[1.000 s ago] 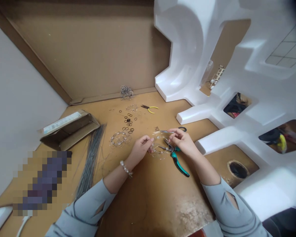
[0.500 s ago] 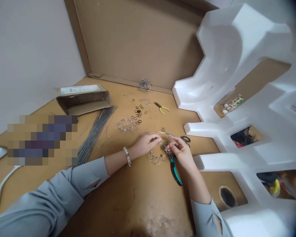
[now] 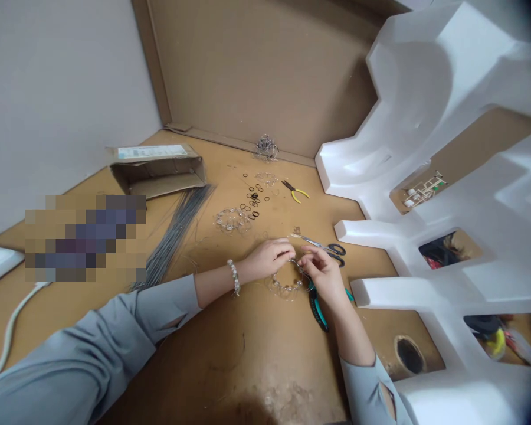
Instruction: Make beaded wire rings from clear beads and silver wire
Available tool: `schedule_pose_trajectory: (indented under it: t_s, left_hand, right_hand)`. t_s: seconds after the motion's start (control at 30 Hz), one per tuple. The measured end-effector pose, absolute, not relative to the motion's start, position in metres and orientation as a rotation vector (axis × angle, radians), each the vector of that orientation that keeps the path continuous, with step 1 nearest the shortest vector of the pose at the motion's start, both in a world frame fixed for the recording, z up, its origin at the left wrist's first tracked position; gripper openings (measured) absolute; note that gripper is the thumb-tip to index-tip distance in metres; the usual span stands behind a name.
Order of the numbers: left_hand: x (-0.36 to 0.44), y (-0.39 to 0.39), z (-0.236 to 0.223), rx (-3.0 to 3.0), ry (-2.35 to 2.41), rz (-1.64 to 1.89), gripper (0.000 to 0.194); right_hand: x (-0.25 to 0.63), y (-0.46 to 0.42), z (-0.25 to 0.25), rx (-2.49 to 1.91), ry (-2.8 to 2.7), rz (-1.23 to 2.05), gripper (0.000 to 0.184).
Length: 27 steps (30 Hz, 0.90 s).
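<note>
My wire ring (image 3: pixel 287 288) looks like shiny metal, my sleeve (image 3: pixel 92 342) smooth matt cloth, the box (image 3: pixel 159 175) dull cardboard.

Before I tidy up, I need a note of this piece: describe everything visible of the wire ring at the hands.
The wire ring is a roughly round loop of thin, shiny, silvery wire, with small bead-like bits spaced along it and finer strands curling outward. The fingertips of the left hand and right hand hold its far side. Its near side curves toward the wearer, above or on the brown tabletop; which, I cannot tell. Its fastening is too small to make out.
</note>
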<state>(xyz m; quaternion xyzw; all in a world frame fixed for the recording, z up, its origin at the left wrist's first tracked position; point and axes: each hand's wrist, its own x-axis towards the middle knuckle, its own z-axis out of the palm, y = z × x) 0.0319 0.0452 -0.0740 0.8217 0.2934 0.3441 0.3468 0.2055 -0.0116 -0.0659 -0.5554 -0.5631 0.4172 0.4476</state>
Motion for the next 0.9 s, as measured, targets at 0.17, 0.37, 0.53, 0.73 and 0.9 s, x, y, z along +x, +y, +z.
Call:
schedule_pose_trajectory:
  t_s: [0.17,0.37,0.53,0.73,0.9]
  left_hand:
    - [0.0317,0.043,-0.0712,2.039,0.787,0.933,0.023]
    - [0.0317,0.043,-0.0702,2.051,0.779,0.909,0.024]
    - [0.0317,0.0436,-0.0719,2.135,0.776,0.879,0.027]
    - [0.0323,0.0413,-0.0718,2.131,0.773,0.897,0.026]
    - [0.0333,0.04,-0.0726,1.951,0.853,0.931,0.024]
  right_hand:
    - [0.2037,-0.0118,-0.0664,-1.363,-1.413,0.981,0.027]
    - [0.2036,-0.0144,-0.0641,-1.364,-1.468,0.947,0.026]
    - [0.2026,-0.0159,-0.0635,-1.376,-1.532,0.903,0.028]
    - [0.2022,-0.0169,-0.0611,-1.442,-1.568,0.83,0.029]
    - [0.206,-0.0158,-0.0572,-1.413,-1.38,0.965,0.031]
